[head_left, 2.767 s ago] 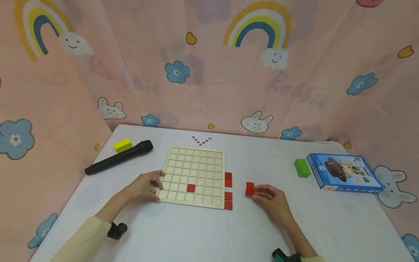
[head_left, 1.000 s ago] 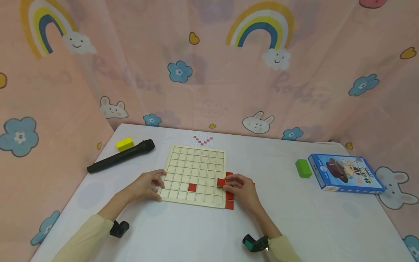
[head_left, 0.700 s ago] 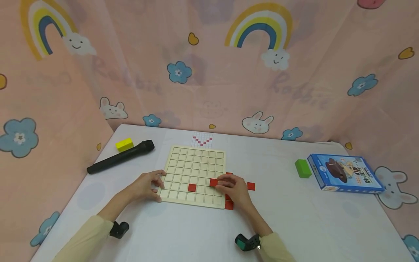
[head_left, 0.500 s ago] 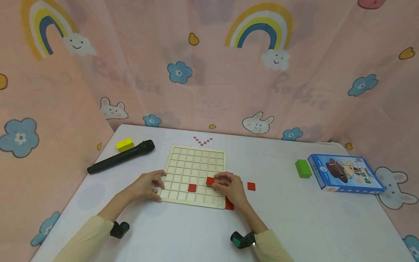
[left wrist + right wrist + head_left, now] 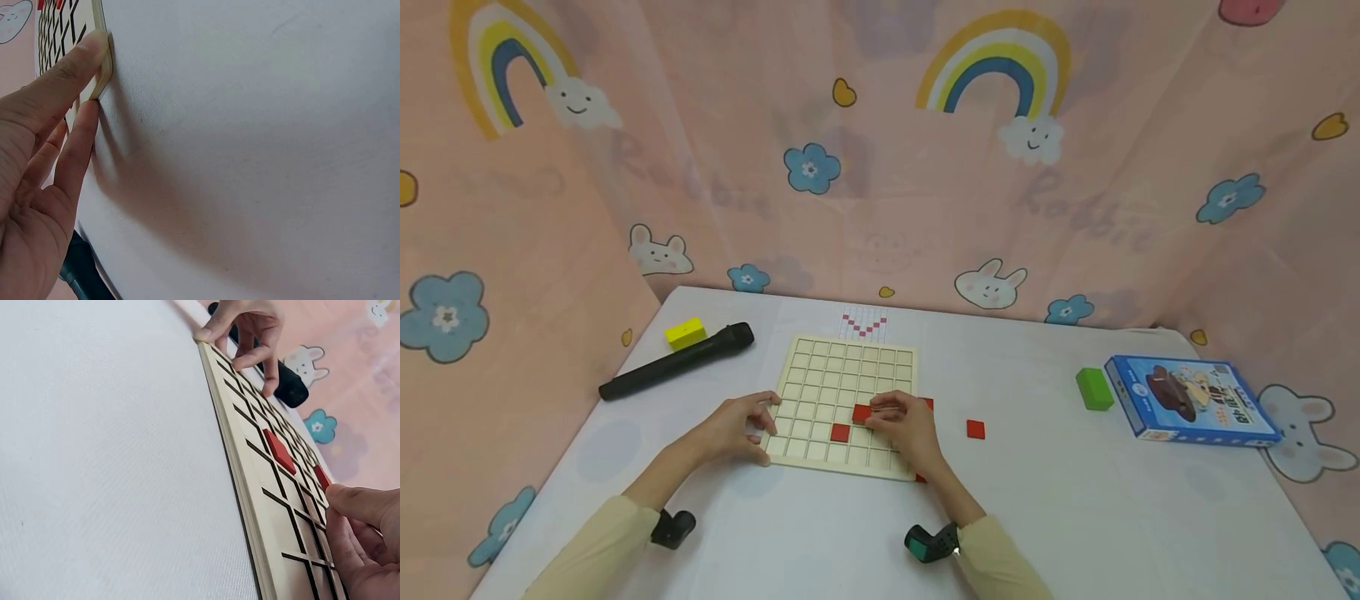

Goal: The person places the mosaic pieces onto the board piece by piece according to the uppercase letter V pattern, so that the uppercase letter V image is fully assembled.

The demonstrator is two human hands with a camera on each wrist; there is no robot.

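A cream square grid board (image 5: 816, 362) lies on the white table. At its near left corner my left hand (image 5: 732, 429) holds it, thumb on the corner and fingertips along the left edge. My right hand (image 5: 906, 425) is over the board and pinches a red square tile (image 5: 861, 413) between thumb and fingers, as the right wrist view also shows. Another red tile (image 5: 840, 432) sits in a cell just nearer and to the left. Red tiles (image 5: 928, 403) along the board's right edge are partly hidden by my right hand. A lone red tile (image 5: 975, 429) lies farther right.
Behind the board lies a paper with a red V pattern (image 5: 864, 323). A black microphone (image 5: 677, 361) and a yellow block (image 5: 685, 333) are at the left. At the right are a green block (image 5: 1094, 389) and a blue box (image 5: 1191, 397). A pink printed cloth (image 5: 880, 208) hangs behind.
My right hand has carried the red tile left from beyond the board to over its middle, leaving one tile behind on the table. The left hand has stayed at the corner.
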